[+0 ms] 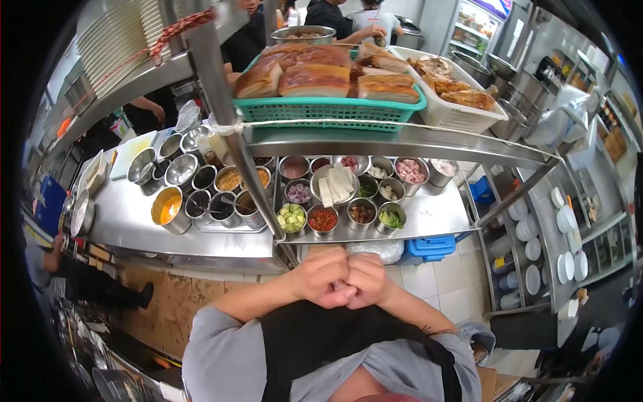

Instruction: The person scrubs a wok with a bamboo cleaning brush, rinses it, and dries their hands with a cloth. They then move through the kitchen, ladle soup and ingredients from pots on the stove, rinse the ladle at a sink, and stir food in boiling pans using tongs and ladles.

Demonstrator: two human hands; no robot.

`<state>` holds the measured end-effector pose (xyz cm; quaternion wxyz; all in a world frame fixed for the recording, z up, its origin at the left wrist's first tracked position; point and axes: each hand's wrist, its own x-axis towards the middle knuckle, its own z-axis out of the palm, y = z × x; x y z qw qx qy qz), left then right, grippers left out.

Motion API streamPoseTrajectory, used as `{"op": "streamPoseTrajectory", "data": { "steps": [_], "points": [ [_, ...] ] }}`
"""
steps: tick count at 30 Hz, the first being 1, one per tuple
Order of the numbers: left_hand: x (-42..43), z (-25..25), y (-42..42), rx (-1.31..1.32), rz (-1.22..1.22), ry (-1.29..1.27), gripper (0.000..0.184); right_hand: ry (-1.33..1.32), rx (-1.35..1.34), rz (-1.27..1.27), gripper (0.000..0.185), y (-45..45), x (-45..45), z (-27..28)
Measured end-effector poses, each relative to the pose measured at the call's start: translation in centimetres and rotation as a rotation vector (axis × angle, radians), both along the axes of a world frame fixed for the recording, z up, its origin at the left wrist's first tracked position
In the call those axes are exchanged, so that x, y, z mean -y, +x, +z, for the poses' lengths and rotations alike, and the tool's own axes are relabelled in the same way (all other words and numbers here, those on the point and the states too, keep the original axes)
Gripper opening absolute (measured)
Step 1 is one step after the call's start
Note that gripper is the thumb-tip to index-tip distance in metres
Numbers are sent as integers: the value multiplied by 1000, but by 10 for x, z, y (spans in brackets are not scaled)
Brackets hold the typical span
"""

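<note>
Both of my hands are held together in front of my chest, fingers curled and knuckles touching. My left hand (pixel 320 276) is on the left side of the view and my right hand (pixel 368 275) on the right, judging by the arms they join. Whether anything small is between the fingers is hidden. Just beyond them, at the counter's edge, are metal cups of cut cucumber (pixel 292 218), chopped red pepper (pixel 322 220) and green vegetables (pixel 390 218). A bowl of white blocks (pixel 335 186) sits behind these.
A teal basket (pixel 328 114) of roasted meat and a white bin (pixel 462 115) stand on the raised shelf (pixel 402 143). A metal post (pixel 251 167) rises left of centre. Several people are beyond the shelf; another person (pixel 87 278) stands far left. Plate racks (pixel 536 248) are right.
</note>
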<state>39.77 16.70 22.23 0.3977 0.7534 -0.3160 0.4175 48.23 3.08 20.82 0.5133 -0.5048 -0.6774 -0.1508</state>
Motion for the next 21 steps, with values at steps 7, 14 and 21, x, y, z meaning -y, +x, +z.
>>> {"op": "streamPoseTrajectory", "data": {
  "steps": [7,14,21],
  "points": [
    [23,-42,4,-398,326,-52,19,-544,-227,70,16,36,25,-8],
    [100,-77,98,-718,31,-18,22,-694,-479,-354,19,79,129,-52],
    [264,-64,238,-1018,-384,307,18,-740,-717,-787,20,142,302,-76]
  ]
}}
